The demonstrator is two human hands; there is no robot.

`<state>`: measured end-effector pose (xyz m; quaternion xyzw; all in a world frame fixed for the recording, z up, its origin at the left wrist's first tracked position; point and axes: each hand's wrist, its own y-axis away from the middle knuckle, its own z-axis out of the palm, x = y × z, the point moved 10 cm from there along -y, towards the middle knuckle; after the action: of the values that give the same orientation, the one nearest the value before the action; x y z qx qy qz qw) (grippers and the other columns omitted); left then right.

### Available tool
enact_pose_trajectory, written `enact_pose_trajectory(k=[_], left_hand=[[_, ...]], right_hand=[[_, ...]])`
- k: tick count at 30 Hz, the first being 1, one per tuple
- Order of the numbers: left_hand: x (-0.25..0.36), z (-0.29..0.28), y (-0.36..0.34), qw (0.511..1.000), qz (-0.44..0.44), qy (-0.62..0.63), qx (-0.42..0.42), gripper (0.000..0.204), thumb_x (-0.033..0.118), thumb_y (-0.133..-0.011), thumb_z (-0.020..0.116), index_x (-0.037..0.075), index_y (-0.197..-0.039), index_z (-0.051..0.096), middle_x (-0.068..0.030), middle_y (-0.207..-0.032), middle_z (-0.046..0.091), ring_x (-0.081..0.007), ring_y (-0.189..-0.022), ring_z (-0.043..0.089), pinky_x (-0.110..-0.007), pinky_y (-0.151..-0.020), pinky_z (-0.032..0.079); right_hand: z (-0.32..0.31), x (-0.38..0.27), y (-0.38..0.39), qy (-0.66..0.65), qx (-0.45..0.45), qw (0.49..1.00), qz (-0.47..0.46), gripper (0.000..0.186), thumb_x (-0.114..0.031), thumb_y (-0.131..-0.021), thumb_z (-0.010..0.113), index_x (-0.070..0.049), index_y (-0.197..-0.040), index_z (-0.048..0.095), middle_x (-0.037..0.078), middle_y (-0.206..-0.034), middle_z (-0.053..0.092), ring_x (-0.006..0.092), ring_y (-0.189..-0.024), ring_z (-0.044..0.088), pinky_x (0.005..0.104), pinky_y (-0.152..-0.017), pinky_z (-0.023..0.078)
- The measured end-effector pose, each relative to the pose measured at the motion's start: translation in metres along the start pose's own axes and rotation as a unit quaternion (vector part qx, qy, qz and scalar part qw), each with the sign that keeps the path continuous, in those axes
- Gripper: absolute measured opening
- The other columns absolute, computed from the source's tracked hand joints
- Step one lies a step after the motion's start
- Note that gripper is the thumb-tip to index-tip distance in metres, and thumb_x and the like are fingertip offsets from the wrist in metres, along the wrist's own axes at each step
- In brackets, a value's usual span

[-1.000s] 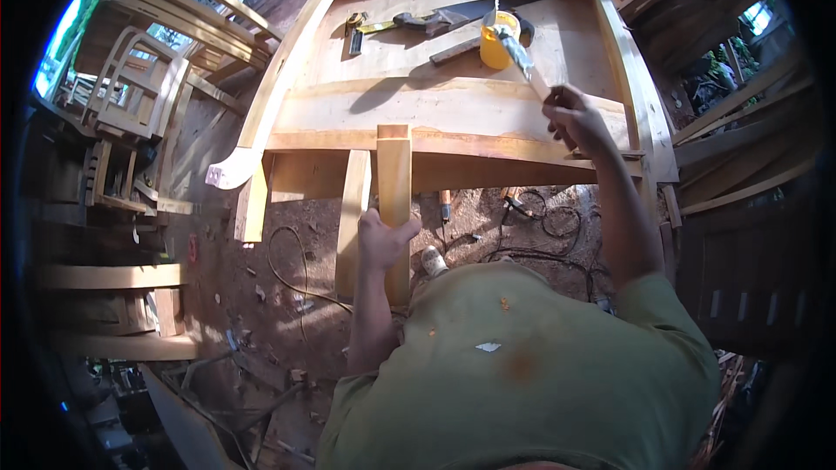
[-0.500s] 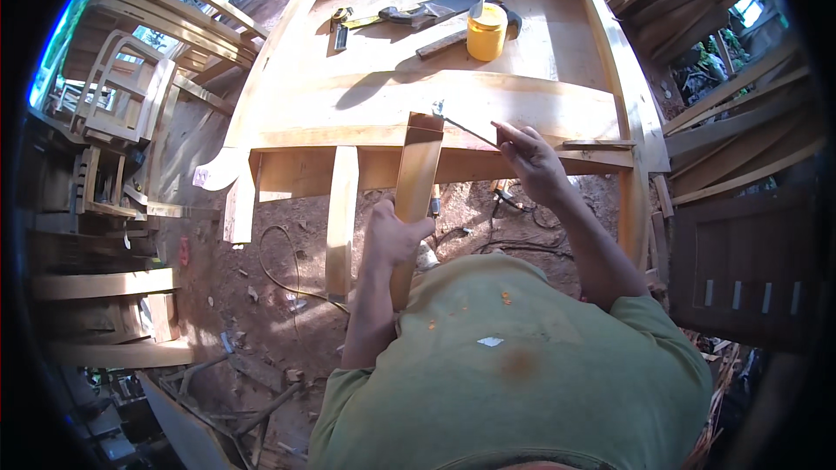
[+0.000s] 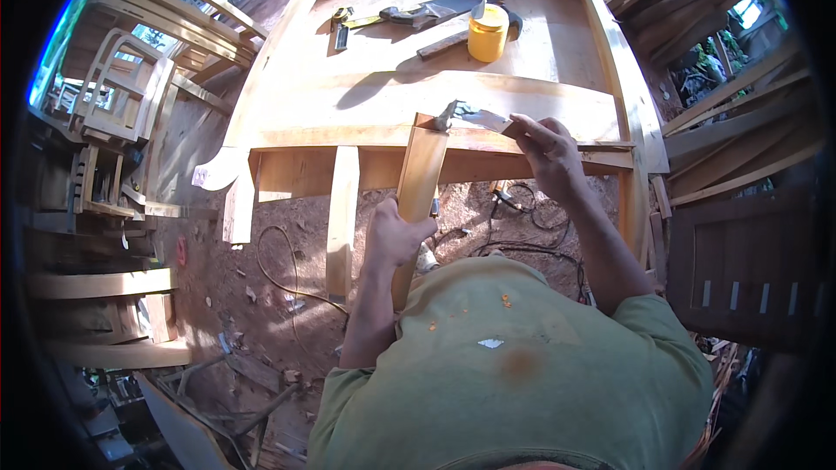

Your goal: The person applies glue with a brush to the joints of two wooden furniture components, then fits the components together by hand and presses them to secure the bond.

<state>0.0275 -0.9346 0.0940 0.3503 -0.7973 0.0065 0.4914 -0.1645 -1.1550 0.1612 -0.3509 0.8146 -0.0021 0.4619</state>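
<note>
My left hand (image 3: 399, 233) is closed around a narrow wooden board (image 3: 420, 170), which slants up from my body to the front edge of the wooden frame. In my right hand (image 3: 552, 157) is a putty knife (image 3: 485, 120), pinched by its handle end. Its flat blade points left and carries a lump of grey putty (image 3: 455, 111) at the tip, right at the board's upper end. Whether the putty touches the board's end face is hard to tell. Beyond them stands a yellow tub (image 3: 488, 37) with a light blade-like piece sticking up from it.
On the large wooden frame (image 3: 601, 52) lie a handsaw (image 3: 461, 2), a hammer (image 3: 442, 43) and a tape measure (image 3: 340, 16). Cables (image 3: 531, 245) run over the dirt floor. Chair frames (image 3: 131, 96) stand at left, a dark panel (image 3: 740, 261) at right.
My right hand has moved slightly right and turned the putty knife, so its broad face now shows. The board's upper end has shifted slightly right; my left hand keeps its hold.
</note>
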Motion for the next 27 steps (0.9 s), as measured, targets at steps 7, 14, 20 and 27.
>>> enact_pose_trajectory(k=[7, 14, 20, 27], left_hand=[[0.005, 0.005, 0.001, 0.999, -0.007, -0.021, 0.023, 0.050, 0.026, -0.065, 0.077, -0.007, -0.100, 0.066, -0.0231, -0.092, 0.072, -0.0293, -0.084, 0.072, -0.038, -0.078, 0.055], [0.012, 0.008, -0.003, 1.000, -0.004, -0.006, 0.012, 0.050, 0.023, -0.065, 0.081, -0.007, -0.102, 0.066, -0.0202, -0.092, 0.072, -0.0260, -0.084, 0.071, -0.037, -0.077, 0.055], [0.021, 0.009, -0.002, 0.999, 0.013, -0.035, 0.005, 0.052, 0.022, -0.064, 0.081, -0.007, -0.104, 0.066, -0.0214, -0.096, 0.071, -0.0283, -0.087, 0.071, -0.038, -0.081, 0.055], [0.018, 0.011, -0.005, 0.998, -0.007, -0.056, 0.008, 0.054, 0.020, -0.064, 0.080, -0.008, -0.107, 0.064, -0.0223, -0.098, 0.072, -0.0287, -0.090, 0.071, -0.038, -0.083, 0.055]], right_hand=[[0.006, -0.013, 0.002, 0.095, 0.022, 0.995, -0.025, 0.025, -0.022, -0.091, 0.071, -0.022, -0.116, 0.075, 0.004, -0.089, 0.060, 0.0224, -0.092, 0.057, 0.0366, -0.087, 0.041], [0.013, -0.028, 0.009, 0.078, 0.044, 0.993, -0.072, 0.025, -0.024, -0.091, 0.071, -0.021, -0.116, 0.075, 0.004, -0.086, 0.060, 0.0220, -0.087, 0.058, 0.0363, -0.083, 0.041], [0.005, -0.029, 0.001, 0.069, 0.101, 0.991, -0.049, 0.027, -0.010, -0.088, 0.074, -0.014, -0.114, 0.075, 0.009, -0.082, 0.061, 0.0232, -0.076, 0.060, 0.0338, -0.065, 0.047], [0.017, -0.021, 0.002, 0.056, 0.076, 0.996, 0.001, 0.024, -0.023, -0.092, 0.071, -0.021, -0.115, 0.076, 0.006, -0.087, 0.061, 0.0232, -0.088, 0.058, 0.0379, -0.079, 0.044]])
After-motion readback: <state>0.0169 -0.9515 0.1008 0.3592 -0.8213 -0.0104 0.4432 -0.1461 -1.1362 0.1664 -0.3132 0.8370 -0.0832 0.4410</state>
